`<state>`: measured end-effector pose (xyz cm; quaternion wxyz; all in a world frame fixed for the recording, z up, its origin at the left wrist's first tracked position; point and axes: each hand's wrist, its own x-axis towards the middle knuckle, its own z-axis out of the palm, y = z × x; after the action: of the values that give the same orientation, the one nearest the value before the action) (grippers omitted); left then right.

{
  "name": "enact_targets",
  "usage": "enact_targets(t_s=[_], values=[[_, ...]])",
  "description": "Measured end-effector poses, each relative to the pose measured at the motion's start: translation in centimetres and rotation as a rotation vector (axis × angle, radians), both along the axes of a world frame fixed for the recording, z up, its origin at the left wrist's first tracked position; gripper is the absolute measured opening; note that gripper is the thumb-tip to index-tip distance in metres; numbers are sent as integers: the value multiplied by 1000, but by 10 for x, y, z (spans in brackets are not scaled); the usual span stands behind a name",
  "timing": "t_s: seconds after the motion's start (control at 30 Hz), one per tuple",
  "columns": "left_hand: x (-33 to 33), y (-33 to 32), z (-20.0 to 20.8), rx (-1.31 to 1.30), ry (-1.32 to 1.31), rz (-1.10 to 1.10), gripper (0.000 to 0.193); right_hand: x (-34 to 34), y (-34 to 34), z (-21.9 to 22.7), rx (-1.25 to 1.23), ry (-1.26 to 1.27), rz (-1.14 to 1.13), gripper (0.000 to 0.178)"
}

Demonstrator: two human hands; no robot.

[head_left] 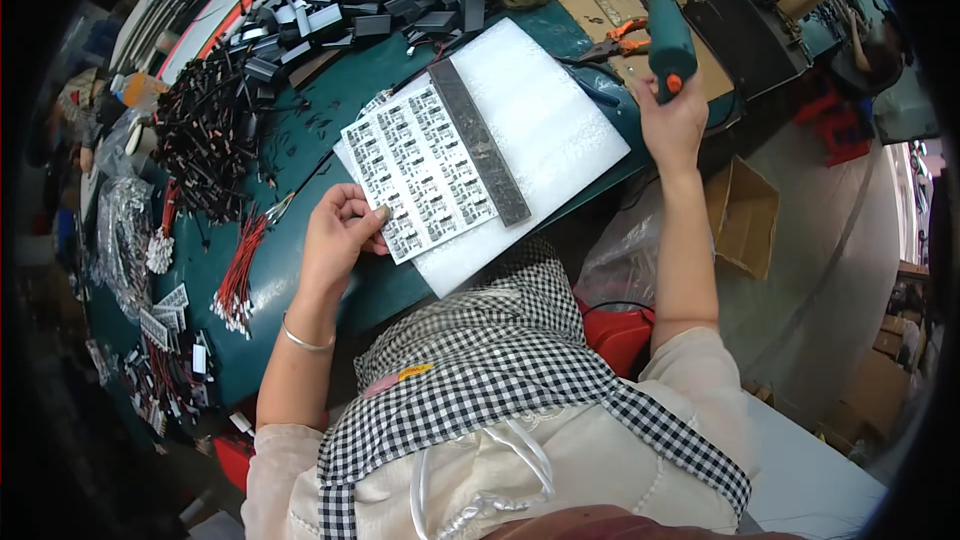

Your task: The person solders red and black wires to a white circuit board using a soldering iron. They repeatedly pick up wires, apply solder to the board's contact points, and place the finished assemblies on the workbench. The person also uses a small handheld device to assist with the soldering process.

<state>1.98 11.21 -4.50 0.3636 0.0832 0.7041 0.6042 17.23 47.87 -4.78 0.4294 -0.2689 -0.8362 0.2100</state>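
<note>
Far left of table: clear bags [122, 230] and small white connector strips [165, 312] lie at the rim of the green table [290, 270].
Wire heaps: a pile of black wires [205, 135] sits above a bundle of red wires [238, 275]; the two are near each other.
Left hand: the left hand [335, 240] pinches the lower left corner of the printed panel sheet [418, 170], thumb on top.
Panel sheet: it lies flat on a white foam pad [540, 120], with a long dark grey strip [480, 140] along its right edge.
Back of table: black plastic housings [370, 5] heaped; orange-handled pliers [620, 40] on cardboard.
Right hand: the right hand [672, 125] is clenched around the grip of a teal power screwdriver [668, 40], raised over the table's right edge.
</note>
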Motion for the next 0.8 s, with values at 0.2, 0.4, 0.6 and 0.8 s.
enact_targets(t_s=[0.2,0.4,0.6,0.8], values=[[-5,-3,-3,-12,-46,4,24,-29,17,16,37,-220,156,65],[-8,-6,-3,-48,-78,17,24,-37,24,-12,126,-305,195,63],[-12,-4,1,-86,-81,-29,25,-29,52,12,300,-279,158,58],[-21,-1,1,-81,-43,-134,26,-7,29,49,-61,-228,-22,51]])
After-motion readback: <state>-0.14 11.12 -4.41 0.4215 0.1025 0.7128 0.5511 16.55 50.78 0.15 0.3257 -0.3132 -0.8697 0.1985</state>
